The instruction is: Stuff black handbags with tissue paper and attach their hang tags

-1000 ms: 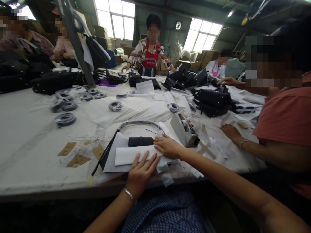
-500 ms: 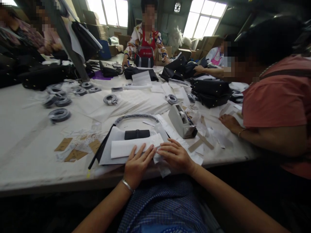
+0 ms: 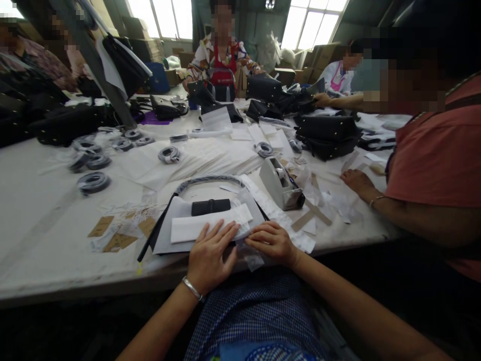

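Observation:
A black handbag (image 3: 159, 225) lies on the table before me, with a pale grey sheet (image 3: 164, 239) over its face and a wrapped handle (image 3: 210, 179) arching behind. A folded white paper strip (image 3: 188, 230) rests on the sheet, below a small black rolled piece (image 3: 211, 206). My left hand (image 3: 212, 255) lies open on the strip, fingers spread, thumb apart. At the bag's right edge, my right hand (image 3: 273, 243) has its fingers bent together on clear plastic film (image 3: 252, 259). The fingertips are partly hidden.
A tape dispenser (image 3: 280, 185) stands right of the bag. Brown card tags (image 3: 119, 241) lie left, coiled wrapped straps (image 3: 93, 183) farther off. Behind are a stack of white sheets (image 3: 205, 158) and several black bags (image 3: 326, 133). A co-worker's hand (image 3: 358, 183) rests at the right.
My right hand's fingers have drawn in from stretched out to bent on the film. My left thumb has moved away from its fingers. The co-worker at right has shifted slightly.

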The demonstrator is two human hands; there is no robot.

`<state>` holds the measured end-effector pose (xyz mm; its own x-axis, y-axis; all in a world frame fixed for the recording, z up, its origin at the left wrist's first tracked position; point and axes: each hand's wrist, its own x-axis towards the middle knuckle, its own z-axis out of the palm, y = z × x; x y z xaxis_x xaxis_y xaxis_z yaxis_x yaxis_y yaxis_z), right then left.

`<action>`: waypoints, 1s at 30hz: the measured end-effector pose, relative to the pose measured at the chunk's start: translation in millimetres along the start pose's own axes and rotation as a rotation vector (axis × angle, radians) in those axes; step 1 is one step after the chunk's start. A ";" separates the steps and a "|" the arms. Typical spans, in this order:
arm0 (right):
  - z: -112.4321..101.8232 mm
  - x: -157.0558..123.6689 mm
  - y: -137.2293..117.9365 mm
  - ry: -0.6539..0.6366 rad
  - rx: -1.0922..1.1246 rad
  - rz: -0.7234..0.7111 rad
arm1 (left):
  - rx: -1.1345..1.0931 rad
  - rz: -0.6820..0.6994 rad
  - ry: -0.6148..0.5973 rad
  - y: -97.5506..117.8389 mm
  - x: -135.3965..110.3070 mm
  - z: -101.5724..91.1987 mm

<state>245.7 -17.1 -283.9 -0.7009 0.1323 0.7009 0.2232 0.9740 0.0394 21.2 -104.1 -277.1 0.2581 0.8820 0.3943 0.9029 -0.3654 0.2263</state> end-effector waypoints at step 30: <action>14.9 -32.6 -53.2 -0.007 0.141 0.263 | 0.191 0.018 0.228 5.0 -3.4 34.3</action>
<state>246.6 -70.5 -319.5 -0.6362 0.3839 0.6692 0.3017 0.9221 -0.2422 36.6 -98.7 -307.9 0.2105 0.7785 0.5913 0.9527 -0.2990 0.0545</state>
